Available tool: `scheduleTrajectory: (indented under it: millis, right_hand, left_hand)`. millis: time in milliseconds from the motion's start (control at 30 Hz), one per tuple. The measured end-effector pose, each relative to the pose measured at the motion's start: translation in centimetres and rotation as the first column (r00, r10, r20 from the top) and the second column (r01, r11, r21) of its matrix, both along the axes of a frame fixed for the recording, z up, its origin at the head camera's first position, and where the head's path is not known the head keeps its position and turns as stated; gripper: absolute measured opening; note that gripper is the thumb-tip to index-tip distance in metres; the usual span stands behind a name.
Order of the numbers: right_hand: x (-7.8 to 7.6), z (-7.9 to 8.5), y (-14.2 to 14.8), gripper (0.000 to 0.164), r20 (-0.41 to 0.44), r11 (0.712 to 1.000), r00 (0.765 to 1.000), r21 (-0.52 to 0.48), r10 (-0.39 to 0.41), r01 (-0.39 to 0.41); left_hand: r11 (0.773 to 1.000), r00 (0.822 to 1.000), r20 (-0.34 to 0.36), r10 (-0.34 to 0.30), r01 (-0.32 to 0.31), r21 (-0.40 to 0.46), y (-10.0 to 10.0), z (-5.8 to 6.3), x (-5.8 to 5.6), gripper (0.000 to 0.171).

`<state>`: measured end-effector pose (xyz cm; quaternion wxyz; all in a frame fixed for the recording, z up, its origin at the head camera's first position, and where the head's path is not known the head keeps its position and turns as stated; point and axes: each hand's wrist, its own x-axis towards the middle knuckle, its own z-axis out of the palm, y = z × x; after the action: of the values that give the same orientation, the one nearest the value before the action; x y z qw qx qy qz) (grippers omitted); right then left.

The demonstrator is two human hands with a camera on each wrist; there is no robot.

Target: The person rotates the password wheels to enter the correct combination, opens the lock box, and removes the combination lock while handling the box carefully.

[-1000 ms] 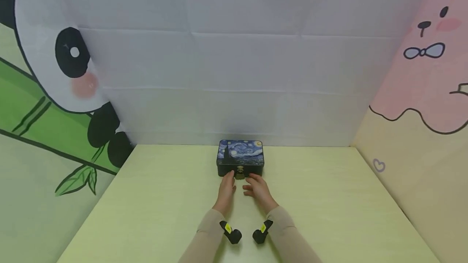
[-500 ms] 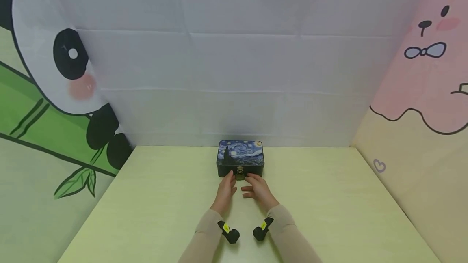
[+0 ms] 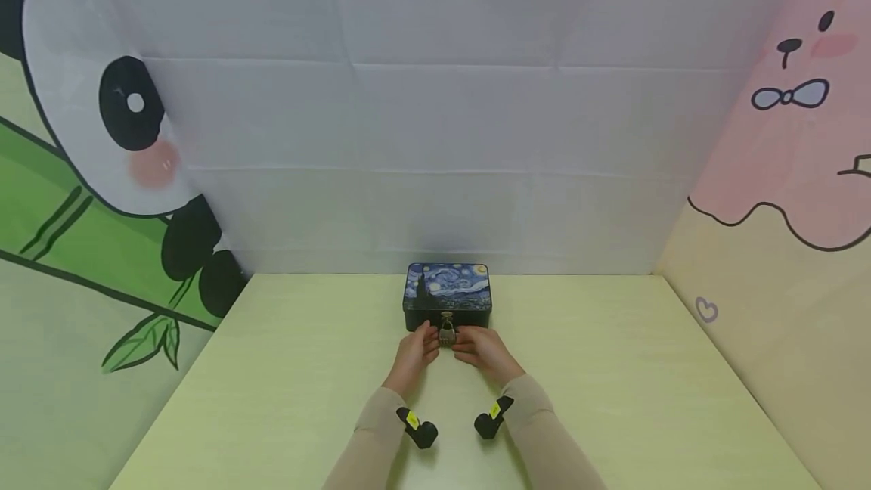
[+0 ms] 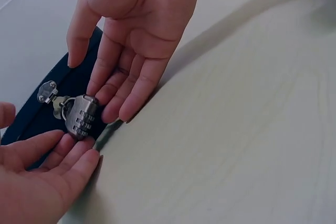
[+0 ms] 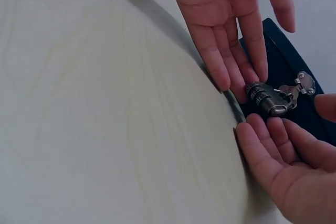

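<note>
A small metal tin with a swirling blue night-sky picture on its lid stands at the back of the table. From the clasp on its dark front hangs a combination padlock, its number dials visible in the left wrist view. The left hand is at the padlock's left end, its relaxed fingertips touching the body. At the other end, the right hand touches it with fingertips, fingers nearly straight. Both thumbs stand away from the lock. The padlock is tilted outward from the tin.
The tin sits close to a white cloth backdrop on a pale yellow-green table. Side walls carry a painted panda on the left and a pink figure on the right. Black cameras are strapped to both wrists.
Both hands have closed in on the padlock, fingertips now at its ends. The padlock has swung forward from the tin's front, its dials side now facing up. The tin has not moved.
</note>
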<state>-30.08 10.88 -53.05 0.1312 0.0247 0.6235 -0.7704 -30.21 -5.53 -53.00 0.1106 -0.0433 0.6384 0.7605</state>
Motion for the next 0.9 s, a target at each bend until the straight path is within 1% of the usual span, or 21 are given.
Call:
scheduleTrajectory:
  millis: [133,233,367,533,733,900]
  right_hand:
    - [-0.4,0.1,0.1,0.041,0.013,1.000,1.000,0.007,0.003,-0.003]
    - [-0.7,0.1,0.0,0.039,0.020,1.000,1.000,0.018,0.013,-0.013]
    - [-0.8,0.1,-0.1,0.041,0.003,0.998,0.999,0.036,0.043,-0.043]
    - [-1.0,-0.1,-0.1,0.044,-0.025,0.996,0.997,0.057,0.068,-0.066]
    - [-1.2,-0.1,0.1,0.045,-0.057,0.993,0.993,0.070,0.104,-0.100]
    - [-1.5,-0.4,-0.1,0.042,-0.064,0.993,0.994,0.082,0.088,-0.083]
  left_hand:
    - [1.000,1.000,0.000,0.005,-0.005,0.015,-0.2,-0.5,-0.2,0.052]
    - [0.999,1.000,-0.003,0.015,-0.015,0.044,-0.4,-0.9,-0.3,0.046]
    - [0.997,1.000,-0.023,0.016,-0.014,0.076,-0.6,-1.4,-0.4,0.041]
    - [0.997,0.998,-0.061,0.012,-0.008,0.076,-0.7,-1.7,-0.6,0.039]
    - [0.997,0.999,-0.049,0.021,-0.017,0.079,-0.8,-2.1,-1.2,0.036]
    - [0.996,0.998,-0.058,0.006,-0.001,0.088,-1.0,-2.6,-1.7,0.036]
